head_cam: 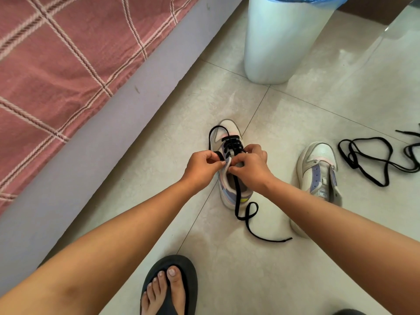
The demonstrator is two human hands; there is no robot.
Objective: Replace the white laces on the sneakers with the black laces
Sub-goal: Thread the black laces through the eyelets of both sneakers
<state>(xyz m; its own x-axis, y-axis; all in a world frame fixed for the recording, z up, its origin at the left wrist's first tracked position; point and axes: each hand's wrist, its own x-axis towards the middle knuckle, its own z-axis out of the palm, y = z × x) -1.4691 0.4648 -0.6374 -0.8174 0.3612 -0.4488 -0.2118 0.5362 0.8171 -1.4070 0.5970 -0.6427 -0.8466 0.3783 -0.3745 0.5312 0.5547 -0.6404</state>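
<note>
A white and lilac sneaker stands on the floor in the middle, toe pointing away, with a black lace threaded through its front eyelets. My left hand pinches one end of that lace at the shoe's left eyelet row. My right hand pinches the lace and the shoe's upper at the tongue. The lace's other end trails over the heel onto the tiles. A second sneaker with no lace lies to the right. Another black lace lies loose further right.
A bed with a pink checked cover and grey frame fills the left. A white bin with a blue liner stands behind the shoes. My foot in a dark sandal rests at the bottom on pale tiles.
</note>
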